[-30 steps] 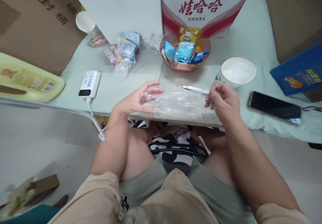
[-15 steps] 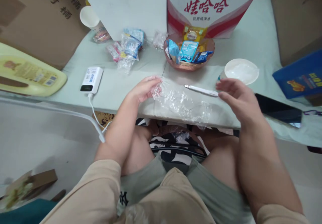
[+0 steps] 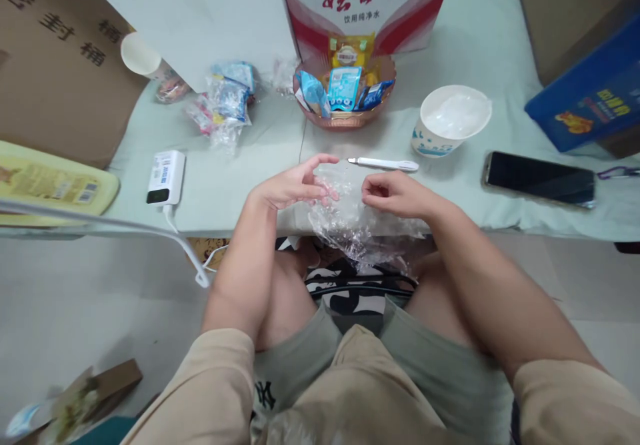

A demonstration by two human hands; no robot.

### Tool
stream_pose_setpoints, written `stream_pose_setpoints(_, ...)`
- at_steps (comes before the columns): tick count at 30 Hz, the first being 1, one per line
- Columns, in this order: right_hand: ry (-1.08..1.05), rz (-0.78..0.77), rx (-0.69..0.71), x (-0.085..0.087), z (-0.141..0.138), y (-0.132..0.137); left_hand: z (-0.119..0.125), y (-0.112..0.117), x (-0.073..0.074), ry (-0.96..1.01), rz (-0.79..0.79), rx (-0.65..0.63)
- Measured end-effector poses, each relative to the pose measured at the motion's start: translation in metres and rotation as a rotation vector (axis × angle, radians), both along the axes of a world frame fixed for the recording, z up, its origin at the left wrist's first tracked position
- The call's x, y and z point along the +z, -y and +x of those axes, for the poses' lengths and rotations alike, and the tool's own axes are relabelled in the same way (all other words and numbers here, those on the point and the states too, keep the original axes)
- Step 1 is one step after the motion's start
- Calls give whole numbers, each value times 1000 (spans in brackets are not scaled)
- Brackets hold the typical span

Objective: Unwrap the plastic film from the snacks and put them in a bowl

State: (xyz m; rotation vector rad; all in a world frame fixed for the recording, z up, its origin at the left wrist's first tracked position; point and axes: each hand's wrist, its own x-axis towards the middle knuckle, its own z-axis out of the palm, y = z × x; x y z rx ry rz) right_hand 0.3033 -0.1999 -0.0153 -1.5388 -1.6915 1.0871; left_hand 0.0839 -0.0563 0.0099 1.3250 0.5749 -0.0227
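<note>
Indoor room, home-like, exact type unclear: cloth-covered table, snack bowl, paper cup, phone, power bank, drinking-water carton, pale floor below.

In front of the bowl, crinkled plastic film is glinting; right of the bowl, a paper cup is looking matt, a phone glossy; matt cloth is lying beneath.

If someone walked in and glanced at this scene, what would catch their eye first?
Probably the big white-and-red box at the back, with a pinkish bowl of bright blue and yellow packets in front of it. Nearer, crinkled clear plastic shines at the left hand and right hand, hanging over the table's front edge.
</note>
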Motion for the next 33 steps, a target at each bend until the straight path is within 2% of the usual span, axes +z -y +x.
stream_pose_setpoints(2, -33, 70, -43, 0, 2, 3, 1, -1, -2, -6, 36, -17)
stream_pose_setpoints(5, -184, 157, -129, -2, 0, 2, 5, -1, -6, -4, 98, 73)
stream_pose_setpoints(8, -379, 15, -92, -4, -9, -2, 7, -2, -8, 29, 99, 194)
stream_pose_setpoints(10, -433, -75, -57, -5, -15, -6, 7, -1, -8, 38, 75, 239)
stream_pose_setpoints(14, -479, -89, -171, -5, -18, -10, 7, 4, -5, 29, 12, 135)
stream_pose_setpoints(16, -477, -100, -211, -4, -16, -10, 6, 2, -4, 33, 63, 159)
stream_pose_setpoints(19, -476, -102, -238, -3, -14, -8, 1, -9, -6, 22, 162, 317)
stream_pose_setpoints(21, -490, -80, -266, -2, -14, -7, -1, -17, -8, 49, 184, 473)
stream_pose_setpoints(24, -513, -10, -349, -3, -17, -8, 5, -14, -11, 169, 111, 698)
stream_pose_setpoints(25, -519, 12, -378, -3, -19, -8, 9, -8, -12, 201, 39, 708)
stream_pose_setpoints(26, -522, 27, -403, -4, -20, -9, 13, -2, -13, 214, -49, 665)
stream_pose_setpoints(28, -525, 34, -439, -6, -23, -11, 22, 9, -15, 175, -186, 501)
stream_pose_setpoints(30, -530, 28, -466, -7, -24, -12, 26, 12, -17, 129, -125, 471)
stream_pose_setpoints(33, -547, 27, -497, -10, -22, -13, 25, 2, -20, 132, 97, 708)
